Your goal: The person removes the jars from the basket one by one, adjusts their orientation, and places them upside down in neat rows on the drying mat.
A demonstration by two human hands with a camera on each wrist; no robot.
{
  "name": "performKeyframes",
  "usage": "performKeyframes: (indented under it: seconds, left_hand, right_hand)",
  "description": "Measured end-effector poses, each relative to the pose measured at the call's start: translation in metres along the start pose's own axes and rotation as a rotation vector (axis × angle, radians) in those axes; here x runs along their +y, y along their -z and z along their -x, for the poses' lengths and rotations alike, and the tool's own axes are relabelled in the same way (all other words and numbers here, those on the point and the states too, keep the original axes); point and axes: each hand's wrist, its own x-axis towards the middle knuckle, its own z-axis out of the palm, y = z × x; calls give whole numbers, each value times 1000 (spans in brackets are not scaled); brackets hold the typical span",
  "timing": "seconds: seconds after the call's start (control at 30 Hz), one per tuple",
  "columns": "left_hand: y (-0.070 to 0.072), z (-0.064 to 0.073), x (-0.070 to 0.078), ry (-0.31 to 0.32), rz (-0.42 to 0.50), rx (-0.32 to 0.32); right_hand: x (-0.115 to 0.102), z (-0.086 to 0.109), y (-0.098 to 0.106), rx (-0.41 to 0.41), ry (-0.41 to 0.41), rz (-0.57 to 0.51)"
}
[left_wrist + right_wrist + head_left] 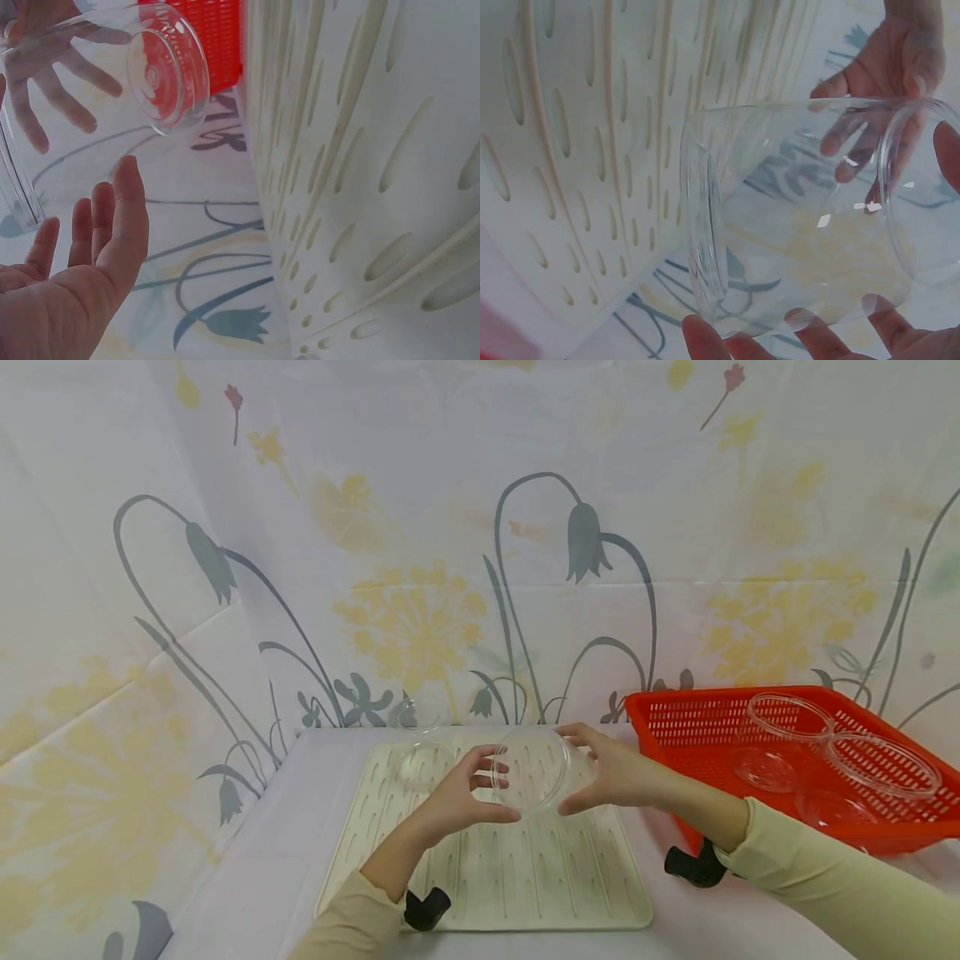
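Note:
A clear wide-mouthed cup [531, 772] is held on its side above a cream slotted drying mat [517, 902], with its rim toward me. My left hand [457, 793] reaches round the left side, thumb in front and fingers behind. On the other side my right hand [611, 768] has fingertips against the wall, as the right wrist view shows, and its thumb is near the rim [889, 187]. The cup's ringed base [161, 71] points away to the right hand's side in the left wrist view. Another clear cup [426, 764] stands at the mat's back left.
A red perforated basket [697, 700] stands on the right and holds several clear cups, among them one with a broad rim [885, 764]. Behind the mat hangs a flower-printed cloth [420, 527]. A white cover [255, 877] lies under everything.

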Motion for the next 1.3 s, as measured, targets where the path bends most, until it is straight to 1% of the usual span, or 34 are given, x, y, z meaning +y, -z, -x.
performKeyframes:
  seconds: [0.27, 0.5, 0.77, 0.87, 0.97, 1.13, 1.3]
  left_hand:
    - [-7, -1, 5, 9, -15, 20]
    - [-11, -2, 10, 20, -39, 38]
    - [-17, -4, 10, -2, -58, 42]
    - [-17, -3, 12, -12, -48, 58]
    - [-15, -1, 14, -14, -30, 74]
    - [-11, 0, 13, -32, 1, 71]
    - [-8, 1, 13, -48, 20, 72]
  right_hand:
    - [3, -3, -5, 24, 1, 3]
    - [2, -3, -11, 77, 16, 81]
    - [1, -1, -12, 106, 47, 140]
    - [4, 1, -12, 116, 49, 121]
    - [6, 5, -10, 132, 30, 83]
    - [12, 13, -5, 193, -4, -7]
    - [22, 17, -4, 251, 27, -111]
